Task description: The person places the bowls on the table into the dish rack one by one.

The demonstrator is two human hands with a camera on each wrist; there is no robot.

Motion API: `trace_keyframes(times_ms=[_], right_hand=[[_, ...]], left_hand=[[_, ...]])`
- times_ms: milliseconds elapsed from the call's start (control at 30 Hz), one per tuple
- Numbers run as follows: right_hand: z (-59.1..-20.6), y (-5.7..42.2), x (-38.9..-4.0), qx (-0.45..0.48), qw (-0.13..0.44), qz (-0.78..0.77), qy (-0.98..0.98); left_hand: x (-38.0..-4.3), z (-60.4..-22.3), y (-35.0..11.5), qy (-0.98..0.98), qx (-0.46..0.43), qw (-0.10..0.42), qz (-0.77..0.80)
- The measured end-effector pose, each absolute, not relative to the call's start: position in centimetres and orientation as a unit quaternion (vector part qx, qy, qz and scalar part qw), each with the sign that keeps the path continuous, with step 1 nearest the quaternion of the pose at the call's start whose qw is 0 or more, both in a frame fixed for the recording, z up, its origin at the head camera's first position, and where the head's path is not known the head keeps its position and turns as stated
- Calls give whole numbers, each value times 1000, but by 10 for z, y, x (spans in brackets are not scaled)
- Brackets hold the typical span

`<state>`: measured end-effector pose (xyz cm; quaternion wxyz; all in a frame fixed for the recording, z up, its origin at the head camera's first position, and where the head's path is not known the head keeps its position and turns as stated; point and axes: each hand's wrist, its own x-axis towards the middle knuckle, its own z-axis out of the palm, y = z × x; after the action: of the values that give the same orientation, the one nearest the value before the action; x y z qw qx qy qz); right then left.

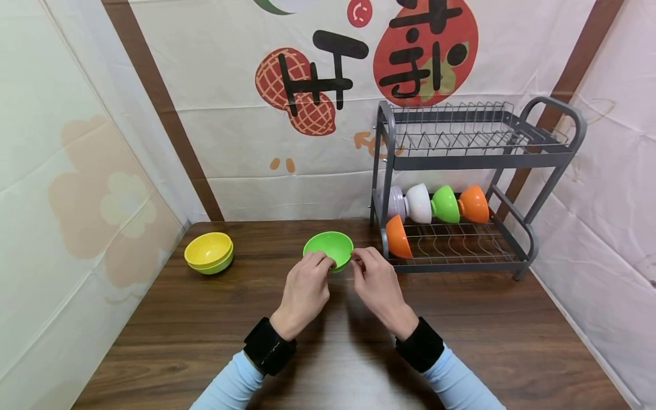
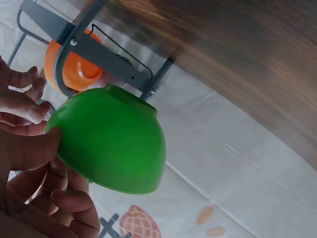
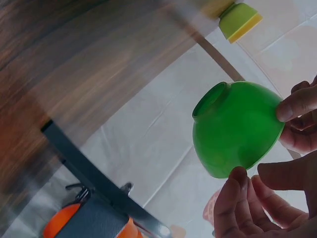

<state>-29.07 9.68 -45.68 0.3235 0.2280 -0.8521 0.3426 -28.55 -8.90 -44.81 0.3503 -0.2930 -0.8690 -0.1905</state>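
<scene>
Above the middle of the table a green bowl [image 1: 328, 246] is held, its inside facing up in the head view. My left hand [image 1: 306, 287] pinches its near rim, with the thumb against the outer wall in the left wrist view. On the right side of the rim, my right hand [image 1: 378, 285] has its curled fingertips at the edge. Both wrist views show the smooth outside and round foot of the green bowl [image 2: 114, 141]. The right wrist view shows the right hand [image 3: 277, 198] below the rim and the left hand [image 3: 302, 111] farther up it.
A grey two-tier dish rack [image 1: 476, 162] stands at the right rear. Its lower tier holds purple, white, green [image 1: 446, 205] and orange bowls on edge, with another orange bowl [image 1: 397, 238] in front. At left, a yellow bowl [image 1: 207, 249] sits in a yellow-green bowl [image 1: 217, 266].
</scene>
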Motion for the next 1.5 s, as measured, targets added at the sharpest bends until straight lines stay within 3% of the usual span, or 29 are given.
trace_keyframes(times_ms=[400, 700, 1333, 1500], right_hand=[[-457, 109, -286, 228, 349, 293, -861], [-464, 121, -279, 223, 348, 286, -864], [-478, 136, -268, 247, 444, 340, -792], [-472, 141, -269, 236, 477, 367, -763]], left_hand=[[-292, -446, -74, -844, -336, 373, -188], [-292, -448, -67, -843, -350, 361, -191], [-300, -448, -46, -771, -365, 413, -319], [-304, -454, -39, -755, -345, 393, -395]])
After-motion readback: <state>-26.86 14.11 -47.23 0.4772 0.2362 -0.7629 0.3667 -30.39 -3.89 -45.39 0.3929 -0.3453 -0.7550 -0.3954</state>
